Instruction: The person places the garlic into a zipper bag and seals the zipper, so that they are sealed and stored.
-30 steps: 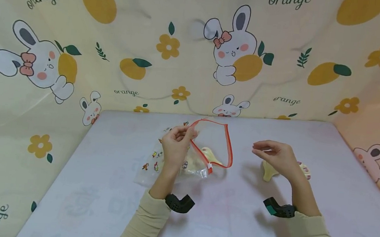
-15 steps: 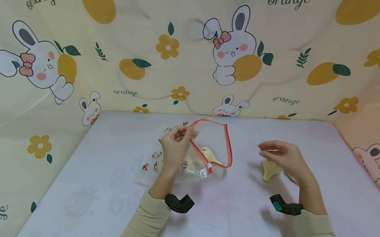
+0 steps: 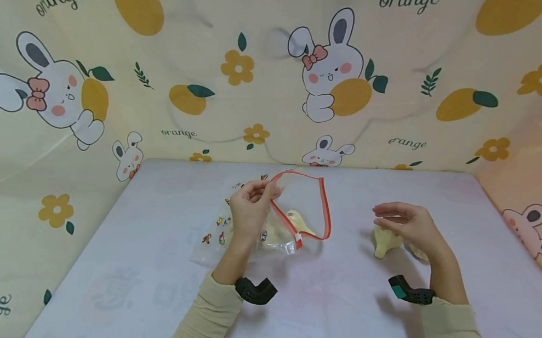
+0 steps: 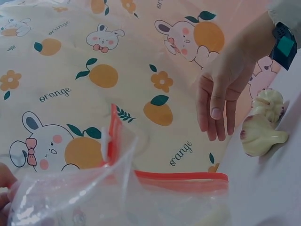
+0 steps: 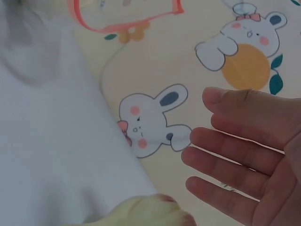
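Note:
My left hand point(image 3: 251, 205) pinches the red zip edge of a clear plastic zip bag point(image 3: 238, 248) printed with small colourful figures. The bag's mouth gapes toward the right, with a white slider point(image 3: 298, 241) at its near corner. A pale garlic bulb point(image 3: 297, 219) shows at the mouth; more pale shapes in the bag are blurred by the plastic. Over to the right, my right hand point(image 3: 406, 224) hovers with loosely extended fingers, holding nothing. Below it on the table lie two garlic bulbs point(image 4: 261, 135), one with a stem, the other point(image 4: 268, 104) partly hidden by the hand in the head view.
A white cloth covers the table point(image 3: 325, 318). Behind and beside it hangs a cream curtain point(image 3: 163, 58) printed with rabbits and oranges. A dark wrist camera point(image 3: 255, 290) sits on my left wrist, another point(image 3: 410, 291) on my right.
My right hand has drifted to the right, away from the bag and over the garlic bulbs, uncovering more of the stemmed one. My left hand and the bag have stayed in place.

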Action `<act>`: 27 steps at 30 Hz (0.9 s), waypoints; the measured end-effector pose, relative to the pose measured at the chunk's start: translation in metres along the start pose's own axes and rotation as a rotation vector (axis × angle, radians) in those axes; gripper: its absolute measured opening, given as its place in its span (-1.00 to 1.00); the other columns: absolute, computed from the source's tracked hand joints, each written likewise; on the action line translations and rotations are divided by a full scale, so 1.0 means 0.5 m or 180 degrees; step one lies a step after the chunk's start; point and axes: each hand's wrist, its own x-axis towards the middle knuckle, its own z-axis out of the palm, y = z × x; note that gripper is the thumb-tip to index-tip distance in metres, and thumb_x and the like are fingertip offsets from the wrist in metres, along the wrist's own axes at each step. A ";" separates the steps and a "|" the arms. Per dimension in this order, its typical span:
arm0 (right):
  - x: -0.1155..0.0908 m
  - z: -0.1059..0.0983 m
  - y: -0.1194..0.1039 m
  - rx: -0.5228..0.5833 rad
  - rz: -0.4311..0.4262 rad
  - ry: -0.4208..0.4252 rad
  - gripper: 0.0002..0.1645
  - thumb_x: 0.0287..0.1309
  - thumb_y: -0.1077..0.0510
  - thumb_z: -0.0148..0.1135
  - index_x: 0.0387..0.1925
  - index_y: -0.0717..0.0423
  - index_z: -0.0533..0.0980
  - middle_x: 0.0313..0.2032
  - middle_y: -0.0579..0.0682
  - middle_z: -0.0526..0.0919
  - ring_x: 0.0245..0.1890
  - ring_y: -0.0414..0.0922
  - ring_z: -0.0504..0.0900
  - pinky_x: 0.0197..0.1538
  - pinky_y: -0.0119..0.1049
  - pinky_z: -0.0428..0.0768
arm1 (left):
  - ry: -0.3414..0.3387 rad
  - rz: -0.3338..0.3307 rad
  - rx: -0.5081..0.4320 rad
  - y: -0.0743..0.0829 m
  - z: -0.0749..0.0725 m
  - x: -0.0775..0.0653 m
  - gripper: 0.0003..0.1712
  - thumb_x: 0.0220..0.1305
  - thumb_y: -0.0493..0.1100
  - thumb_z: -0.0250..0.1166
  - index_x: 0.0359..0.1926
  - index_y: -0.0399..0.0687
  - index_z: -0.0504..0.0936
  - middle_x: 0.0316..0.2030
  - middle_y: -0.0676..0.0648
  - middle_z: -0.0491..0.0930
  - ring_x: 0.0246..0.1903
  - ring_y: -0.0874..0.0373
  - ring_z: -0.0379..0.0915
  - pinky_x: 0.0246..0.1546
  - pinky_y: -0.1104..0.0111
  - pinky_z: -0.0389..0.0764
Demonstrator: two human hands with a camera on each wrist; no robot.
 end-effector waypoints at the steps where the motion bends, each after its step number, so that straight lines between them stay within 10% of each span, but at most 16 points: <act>1: 0.000 -0.001 0.002 -0.0003 0.0003 0.0000 -0.52 0.20 0.05 0.29 0.04 0.30 0.54 -0.15 -0.37 0.68 -0.21 -0.62 0.56 -0.14 -0.68 0.56 | -0.0004 -0.0002 0.0005 0.000 0.000 0.000 -0.76 0.24 -0.23 0.31 -0.23 -0.40 0.64 -0.33 -0.40 0.71 -0.47 0.34 0.68 -0.43 0.65 0.60; 10: 0.001 -0.008 0.018 -0.0229 0.0085 -0.0060 -0.47 0.18 0.05 0.32 0.10 0.30 0.51 0.07 0.31 0.61 -0.15 -0.60 0.50 -0.12 -0.73 0.52 | -0.0051 -0.0089 0.0009 -0.003 0.000 -0.001 -0.77 0.26 -0.20 0.30 -0.23 -0.35 0.65 -0.31 -0.38 0.71 -0.49 0.43 0.63 -0.46 0.66 0.57; 18: -0.001 -0.014 0.018 -0.0406 0.0255 -0.0145 -0.40 0.15 0.03 0.34 0.14 0.30 0.48 0.13 0.36 0.57 0.16 0.29 0.53 0.18 0.05 0.57 | -0.0060 -0.0056 -0.0008 -0.005 0.001 0.000 -0.77 0.25 -0.21 0.31 -0.22 -0.35 0.65 -0.31 -0.39 0.71 -0.49 0.43 0.63 -0.43 0.64 0.61; 27: -0.001 -0.015 0.027 -0.0493 0.0372 -0.0281 -0.30 0.11 -0.02 0.37 0.18 0.31 0.44 0.17 0.39 0.52 0.20 0.35 0.47 0.25 0.18 0.46 | -0.0075 -0.0053 -0.0006 -0.008 0.003 0.000 -0.78 0.25 -0.22 0.31 -0.23 -0.35 0.65 -0.31 -0.40 0.71 -0.49 0.43 0.63 -0.43 0.64 0.61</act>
